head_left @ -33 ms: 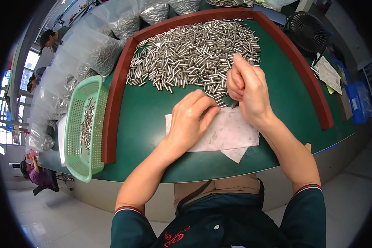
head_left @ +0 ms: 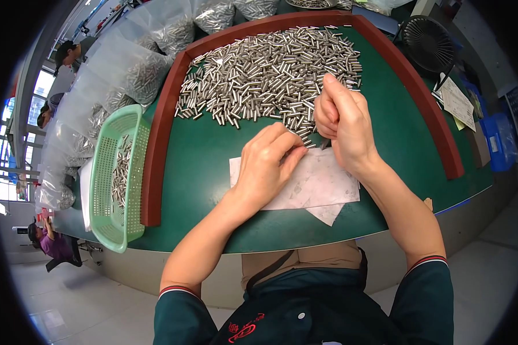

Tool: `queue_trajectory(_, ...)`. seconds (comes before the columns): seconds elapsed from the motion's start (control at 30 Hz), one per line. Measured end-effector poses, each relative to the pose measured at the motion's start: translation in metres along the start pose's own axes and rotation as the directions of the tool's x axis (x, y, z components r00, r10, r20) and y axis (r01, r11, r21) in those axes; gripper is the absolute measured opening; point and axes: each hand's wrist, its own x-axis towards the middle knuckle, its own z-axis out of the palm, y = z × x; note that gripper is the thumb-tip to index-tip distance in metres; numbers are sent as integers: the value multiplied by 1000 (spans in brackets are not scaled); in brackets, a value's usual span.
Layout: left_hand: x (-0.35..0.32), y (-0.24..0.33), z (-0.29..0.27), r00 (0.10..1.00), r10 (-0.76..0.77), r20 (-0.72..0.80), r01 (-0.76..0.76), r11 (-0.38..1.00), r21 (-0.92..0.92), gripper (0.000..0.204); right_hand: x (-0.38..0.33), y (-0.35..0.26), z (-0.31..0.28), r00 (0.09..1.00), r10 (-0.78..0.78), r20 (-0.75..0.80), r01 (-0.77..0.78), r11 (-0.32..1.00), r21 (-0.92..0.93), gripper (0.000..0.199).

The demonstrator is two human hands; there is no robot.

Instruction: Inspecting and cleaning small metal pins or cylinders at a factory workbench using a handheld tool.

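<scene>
A broad heap of short shiny metal pins (head_left: 270, 75) lies on the green tabletop (head_left: 198, 167), trailing toward me. At the near end of the trail my left hand (head_left: 266, 164) has its fingers curled in toward the thumb. A few pins show beside its thumb tip; what the fingers pinch is hidden. To its right, my right hand (head_left: 345, 126) is closed in a fist, thumb on top. Below that fist a small dark shape pokes out, too little of it to name. A smudged white sheet of paper (head_left: 316, 184) lies under and between my hands.
Dark red rails (head_left: 155, 167) border the work area left, back and right. A green perforated basket (head_left: 133, 221) with some pins stands left. Clear bags of pins (head_left: 144, 77) line the far left. At back right are a black fan (head_left: 429, 43) and a blue bin (head_left: 499, 141).
</scene>
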Motion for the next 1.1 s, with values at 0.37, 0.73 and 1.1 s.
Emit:
queue_trajectory(0.37, 16, -6, 4, 999, 48, -15, -44, 974, 223, 6, 1, 2, -2, 987, -158, -32, 156, 985, -69, 44)
queue_trajectory(0.73, 18, 1, 9, 973, 127, 192, -161, 971, 174, 12, 3, 3, -5, 990, -137, -20, 136, 990, -29, 44)
queue_trajectory(1.1, 5, -7, -15, 978, -184, 94, 204, 934, -293, 20, 5, 2, -6, 996, -90, -10, 90, 996, 13, 44)
